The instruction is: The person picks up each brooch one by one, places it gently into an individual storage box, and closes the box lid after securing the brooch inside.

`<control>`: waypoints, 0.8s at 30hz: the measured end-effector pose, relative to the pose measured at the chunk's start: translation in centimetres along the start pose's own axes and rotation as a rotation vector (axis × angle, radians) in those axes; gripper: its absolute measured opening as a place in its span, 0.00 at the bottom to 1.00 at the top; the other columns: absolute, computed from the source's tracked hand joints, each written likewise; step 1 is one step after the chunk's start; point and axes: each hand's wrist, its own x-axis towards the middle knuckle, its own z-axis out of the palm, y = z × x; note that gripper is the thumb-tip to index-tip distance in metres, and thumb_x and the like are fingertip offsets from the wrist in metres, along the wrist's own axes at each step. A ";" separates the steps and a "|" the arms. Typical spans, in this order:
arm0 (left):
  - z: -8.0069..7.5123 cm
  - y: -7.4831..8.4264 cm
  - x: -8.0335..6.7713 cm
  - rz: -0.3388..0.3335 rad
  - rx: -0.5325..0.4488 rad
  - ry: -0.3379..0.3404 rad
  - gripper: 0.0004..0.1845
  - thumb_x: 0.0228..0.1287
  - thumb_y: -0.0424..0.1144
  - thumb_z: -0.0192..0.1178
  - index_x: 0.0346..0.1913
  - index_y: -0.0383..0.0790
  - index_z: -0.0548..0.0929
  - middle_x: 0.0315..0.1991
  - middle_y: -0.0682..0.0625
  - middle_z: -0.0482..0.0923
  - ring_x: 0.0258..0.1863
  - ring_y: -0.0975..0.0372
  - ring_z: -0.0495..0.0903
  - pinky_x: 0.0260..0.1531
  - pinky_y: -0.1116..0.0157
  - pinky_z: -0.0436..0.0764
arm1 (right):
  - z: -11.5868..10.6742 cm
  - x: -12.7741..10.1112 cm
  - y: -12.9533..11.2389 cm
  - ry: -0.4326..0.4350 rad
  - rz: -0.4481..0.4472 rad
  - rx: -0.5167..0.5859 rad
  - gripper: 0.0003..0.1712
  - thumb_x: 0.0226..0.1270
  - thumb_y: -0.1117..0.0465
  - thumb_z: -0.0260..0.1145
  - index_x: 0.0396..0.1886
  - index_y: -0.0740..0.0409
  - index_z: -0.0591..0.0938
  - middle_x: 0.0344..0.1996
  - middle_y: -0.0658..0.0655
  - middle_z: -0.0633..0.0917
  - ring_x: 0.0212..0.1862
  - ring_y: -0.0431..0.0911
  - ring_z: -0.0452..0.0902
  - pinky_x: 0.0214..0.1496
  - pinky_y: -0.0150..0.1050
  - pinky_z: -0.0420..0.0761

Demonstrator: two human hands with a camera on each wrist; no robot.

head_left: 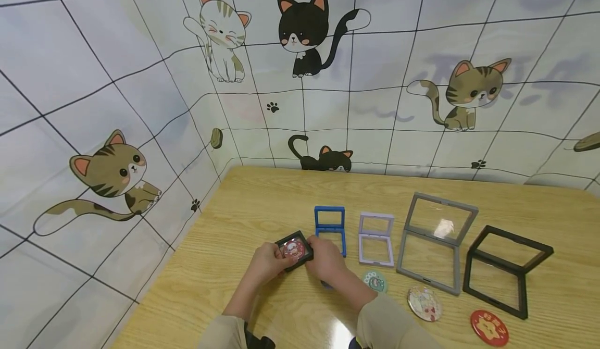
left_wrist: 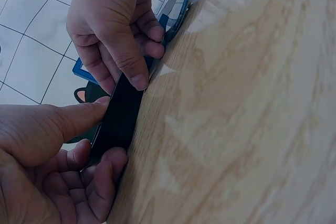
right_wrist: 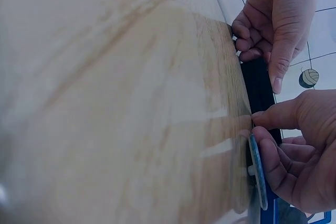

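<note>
Both hands hold a small black display frame [head_left: 307,245] with a clear window, low over the table. Through the window shows a round red badge [head_left: 294,250] with a cartoon figure. My left hand [head_left: 266,261] grips the frame's left side, its thumb on the front near the badge and its fingers curled beneath. At the opposite side, my right hand [head_left: 326,258] pinches the edge between thumb and fingers. In the wrist views the frame appears edge-on as a dark bar [left_wrist: 119,116]. A round blue-edged badge [right_wrist: 258,171] lies close by the right fingers.
Open hinged frames stand in a row to the right: blue [head_left: 329,229], lilac [head_left: 376,236], grey [head_left: 431,237] and a larger black one [head_left: 497,262]. In front lie a green badge [head_left: 375,282], a pale picture badge [head_left: 424,303] and a red star badge [head_left: 489,328]. Cat-print cloth [head_left: 375,104] walls the table.
</note>
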 end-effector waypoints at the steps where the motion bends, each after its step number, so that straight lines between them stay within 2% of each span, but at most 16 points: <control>1: 0.0 0.0 0.0 0.001 0.000 0.000 0.18 0.51 0.40 0.66 0.15 0.37 0.69 0.11 0.51 0.72 0.11 0.66 0.67 0.12 0.71 0.64 | 0.0 0.0 0.0 -0.003 -0.002 -0.003 0.20 0.41 0.71 0.67 0.39 0.64 0.77 0.27 0.58 0.82 0.29 0.47 0.77 0.26 0.38 0.73; 9: 0.0 0.0 -0.2 -0.008 -0.008 -0.002 0.19 0.51 0.41 0.66 0.15 0.37 0.69 0.11 0.50 0.72 0.11 0.66 0.67 0.12 0.71 0.64 | 0.1 -0.1 0.1 -0.030 -0.011 0.003 0.22 0.39 0.72 0.67 0.41 0.66 0.77 0.27 0.57 0.82 0.26 0.43 0.72 0.23 0.36 0.70; 15: 0.2 -0.2 -0.3 -0.021 -0.007 0.000 0.19 0.51 0.41 0.66 0.16 0.38 0.68 0.12 0.51 0.71 0.11 0.66 0.67 0.12 0.71 0.64 | -0.2 -0.2 0.3 -0.043 -0.045 0.047 0.24 0.37 0.74 0.65 0.41 0.67 0.77 0.30 0.59 0.83 0.29 0.45 0.75 0.26 0.36 0.72; 18: 0.2 -0.3 -0.2 -0.029 -0.007 -0.005 0.19 0.52 0.41 0.66 0.16 0.37 0.69 0.13 0.51 0.72 0.12 0.66 0.67 0.12 0.71 0.64 | -1.1 -0.5 0.4 -0.050 -0.063 0.112 0.25 0.39 0.73 0.67 0.44 0.70 0.76 0.32 0.62 0.83 0.33 0.49 0.78 0.29 0.37 0.75; 20: 0.2 -0.3 -0.2 -0.036 -0.011 -0.008 0.19 0.52 0.42 0.65 0.16 0.37 0.69 0.13 0.50 0.72 0.12 0.66 0.67 0.13 0.71 0.64 | -2.2 -0.7 0.5 -0.046 -0.071 0.146 0.23 0.42 0.71 0.69 0.43 0.71 0.76 0.30 0.61 0.83 0.32 0.49 0.79 0.30 0.38 0.75; 24: 0.3 -0.2 -0.1 -0.045 -0.010 -0.010 0.19 0.52 0.44 0.65 0.16 0.38 0.69 0.13 0.50 0.72 0.12 0.65 0.67 0.13 0.71 0.64 | -4.4 -1.6 0.8 -0.050 -0.028 0.107 0.15 0.43 0.67 0.71 0.32 0.68 0.78 0.20 0.53 0.79 0.23 0.43 0.73 0.26 0.37 0.74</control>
